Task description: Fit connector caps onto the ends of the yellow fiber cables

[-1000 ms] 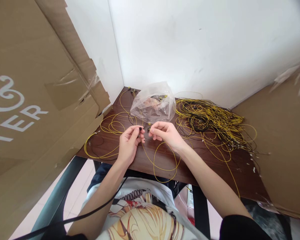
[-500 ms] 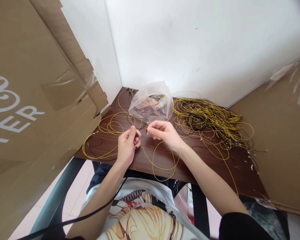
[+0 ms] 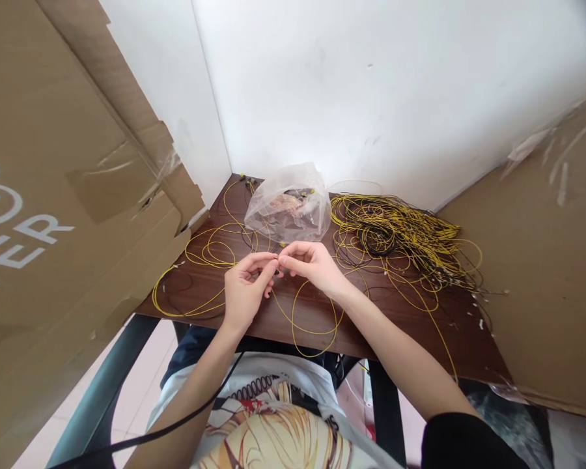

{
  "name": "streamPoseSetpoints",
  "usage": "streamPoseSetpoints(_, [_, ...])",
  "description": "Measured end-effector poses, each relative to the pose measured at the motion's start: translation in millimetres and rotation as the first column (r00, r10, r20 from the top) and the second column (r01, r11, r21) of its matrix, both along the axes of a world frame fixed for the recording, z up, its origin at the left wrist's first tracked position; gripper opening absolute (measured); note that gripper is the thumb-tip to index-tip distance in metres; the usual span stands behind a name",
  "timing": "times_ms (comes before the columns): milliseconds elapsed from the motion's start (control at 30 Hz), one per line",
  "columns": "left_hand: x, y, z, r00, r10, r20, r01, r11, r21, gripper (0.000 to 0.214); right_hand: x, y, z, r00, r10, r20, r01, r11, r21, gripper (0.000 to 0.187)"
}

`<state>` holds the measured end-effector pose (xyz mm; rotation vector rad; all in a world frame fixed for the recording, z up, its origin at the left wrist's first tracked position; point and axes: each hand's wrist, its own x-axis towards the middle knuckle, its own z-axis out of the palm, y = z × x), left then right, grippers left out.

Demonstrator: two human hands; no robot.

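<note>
My left hand [image 3: 248,286] and my right hand [image 3: 313,266] meet above the table, their fingertips pinched together. A small black connector [image 3: 277,272] shows partly between the left fingers. The right thumb and index finger close on a tiny piece that is mostly hidden; its kind cannot be made out. A thin yellow wire [image 3: 293,320] drops from under the hands and loops near the table's front edge. Just beyond the fingers sits a clear plastic bag [image 3: 293,218] with small reddish and yellow-black pieces inside.
A large tangle of yellow and black wires [image 3: 395,228] covers the table's right part. Looser yellow wire loops [image 3: 209,244] lie at left. Cardboard panels [image 3: 78,163] stand on both sides, a white wall [image 3: 346,98] behind. The brown table [image 3: 356,332] ends close to my lap.
My hands were slightly apart and have come together until the fingertips touch. The left hand has turned more open at the palm, its thumb now pointing toward the right hand.
</note>
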<state>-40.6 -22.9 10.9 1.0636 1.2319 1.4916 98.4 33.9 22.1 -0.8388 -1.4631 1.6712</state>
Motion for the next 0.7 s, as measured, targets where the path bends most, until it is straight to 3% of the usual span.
streamPoseSetpoints(300, [-5.0, 0.3, 0.1, 0.991, -0.004, -0.13, 0.009, 0.999, 0.038, 0.014, 1.8, -1.0, 6.6, 0.996, 0.052, 0.075, -0.052, 0.999, -0.005, 0.015])
streamPoseSetpoints(433, [-5.6, -1.6, 0.7, 0.972, 0.04, -0.233, -0.025, 0.997, 0.067, 0.013, 0.3, -2.3, 2.2, 0.994, 0.009, 0.109, -0.006, 1.0, -0.025, 0.016])
streamPoseSetpoints(567, [-4.1, -4.2, -0.6, 0.937, 0.095, -0.336, -0.061, 0.992, 0.11, 0.012, -1.0, -2.3, -4.3, 0.992, -0.024, 0.127, 0.02, 0.999, 0.032, 0.018])
streamPoseSetpoints(700, [-1.5, -5.5, -1.1, 0.939, 0.107, -0.326, -0.073, 0.99, 0.117, 0.013, -1.2, -2.4, -4.8, 0.988, -0.068, 0.139, 0.055, 0.994, 0.096, 0.016])
